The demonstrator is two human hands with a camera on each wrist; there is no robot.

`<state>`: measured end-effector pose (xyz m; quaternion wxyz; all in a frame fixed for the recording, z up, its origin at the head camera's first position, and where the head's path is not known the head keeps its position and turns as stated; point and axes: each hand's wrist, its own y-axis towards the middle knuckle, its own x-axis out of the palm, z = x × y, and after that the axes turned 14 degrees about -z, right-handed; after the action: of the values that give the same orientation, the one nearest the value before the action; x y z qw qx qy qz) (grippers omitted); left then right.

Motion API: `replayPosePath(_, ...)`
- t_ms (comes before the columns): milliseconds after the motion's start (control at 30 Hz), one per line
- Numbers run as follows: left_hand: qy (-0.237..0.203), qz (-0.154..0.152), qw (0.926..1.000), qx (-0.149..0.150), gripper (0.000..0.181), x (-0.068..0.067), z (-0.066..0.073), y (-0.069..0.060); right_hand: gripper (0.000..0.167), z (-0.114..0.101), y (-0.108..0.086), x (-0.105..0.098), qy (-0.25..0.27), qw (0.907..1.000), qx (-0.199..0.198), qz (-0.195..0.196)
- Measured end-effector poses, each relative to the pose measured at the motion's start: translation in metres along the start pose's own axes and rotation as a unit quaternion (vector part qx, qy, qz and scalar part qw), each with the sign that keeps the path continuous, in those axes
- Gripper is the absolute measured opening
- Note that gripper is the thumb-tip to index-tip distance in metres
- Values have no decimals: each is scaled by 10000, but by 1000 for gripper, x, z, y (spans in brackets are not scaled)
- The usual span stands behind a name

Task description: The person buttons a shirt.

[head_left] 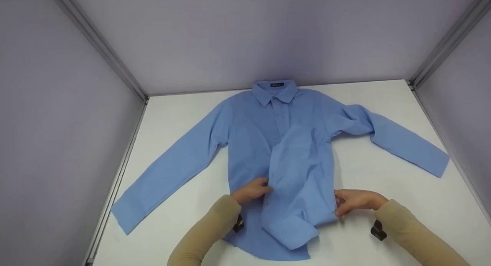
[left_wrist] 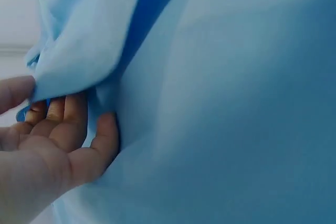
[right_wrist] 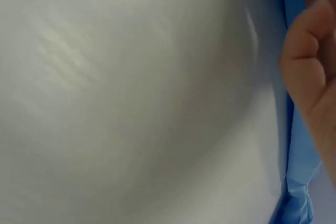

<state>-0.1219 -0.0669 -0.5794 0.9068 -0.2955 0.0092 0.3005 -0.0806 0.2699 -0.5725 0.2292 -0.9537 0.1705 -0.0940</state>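
A light blue long-sleeved button shirt [head_left: 249, 143] lies front up, its collar [head_left: 274, 93] at the far side. One front panel [head_left: 295, 181] is partly folded over and rumpled, its lower corner turned up. My left hand [head_left: 251, 190] holds the panel's loose edge near the middle of the shirt. In the left wrist view, the thumb lies over the cloth and several fingers [left_wrist: 76, 121] go beneath it. At the shirt's right side edge, my right hand [head_left: 356, 201] pinches the fabric low down. Its fingertips are mostly hidden in the right wrist view.
Under the shirt is a white table [head_left: 383, 174]. The left sleeve [head_left: 168, 174] slants towards the near left, while the right sleeve [head_left: 406, 139], bunched near the elbow, reaches the right side. Grey panels [head_left: 215, 40] wall in the back and both sides.
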Motion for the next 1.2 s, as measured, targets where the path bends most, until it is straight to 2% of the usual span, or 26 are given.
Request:
replayPosePath(67, 162, 141, 9997, -134, 25, -5, 0, -1, 29, 1, 0, 0, -45, 9994, -313, -109)
replayPosePath(133, 507, 282, 9982, -158, 23, -16, -6, 2, 14, 0, -1, -2, 31, 9964, -837, -109)
replayPosePath(167, 845, 432, 9954, 121, 26, -24, -22, 10, 10, 0, -2, -3, 182, 9940, -1081, -44)
replayPosePath(200, 1299, 654, 9884, 439, 31, -33, -41, 21, 7, -2, -3, -5, 352, 9912, -1275, 23)
replayPosePath(267, 1968, 1000, 9749, 276, 30, -51, -57, 30, 14, -5, -6, -9, 855, 9858, -1443, 57)
replayPosePath(300, 2275, 1188, 9663, 215, 32, -60, -74, 39, 16, -7, -8, -10, 1048, 9854, -1335, 146)
replayPosePath(367, 2539, 1391, 9572, 71, 38, -69, -74, 33, 24, -9, -11, -10, 1406, 9858, -899, 200)
replayPosePath(433, 2395, 1221, 9610, -647, 48, -70, -46, 10, 30, -9, -12, -8, 1437, 9889, -351, 120)
replayPosePath(500, 2349, 1272, 9615, -653, 51, -68, -37, -3, 33, -6, -12, -5, 1264, 9916, 232, 115)
replayPosePath(533, 2303, 1304, 9619, -687, 51, -66, -23, -15, 34, -5, -13, -4, 1078, 9932, 435, 118)
replayPosePath(633, 2341, 1696, 9537, -828, 49, -65, -26, -15, 40, -5, -15, -1, 609, 9936, 921, 227)
replayPosePath(733, 2124, 2153, 9470, -1079, 55, -68, -28, -14, 42, -5, -18, 0, -56, 9913, 1279, 318)
replayPosePath(767, 2005, 2259, 9464, -1146, 59, -70, -32, -12, 40, -5, -19, 1, -269, 9902, 1340, 284)
replayPosePath(833, 1794, 2257, 9501, -1188, 64, -76, -39, -8, 32, -5, -22, 2, -626, 9877, 1410, 273)
replayPosePath(900, 1734, 2160, 9565, -911, 55, -87, -73, 11, 27, -3, -23, 4, -720, 9881, 1337, 260)
replayPosePath(1000, 1729, 1871, 9665, -294, 28, -108, -144, 51, 19, -1, -24, 6, -71, 9922, 1226, 215)
replayPosePath(1067, 1731, 1813, 9681, 58, 15, -120, -192, 77, 17, -1, -23, 8, 263, 9890, 1440, 191)
replayPosePath(1133, 1510, 1623, 9751, -119, 13, -126, -205, 83, 17, -2, -22, 10, 34, 9800, 1973, 268)
replayPosePath(1167, 1480, 1584, 9762, -53, 15, -126, -206, 81, 16, -4, -22, 12, -208, 9723, 2308, 319)
replayPosePath(1200, 1443, 1484, 9783, -107, 18, -126, -200, 76, 15, -6, -22, 13, -460, 9632, 2624, 359)
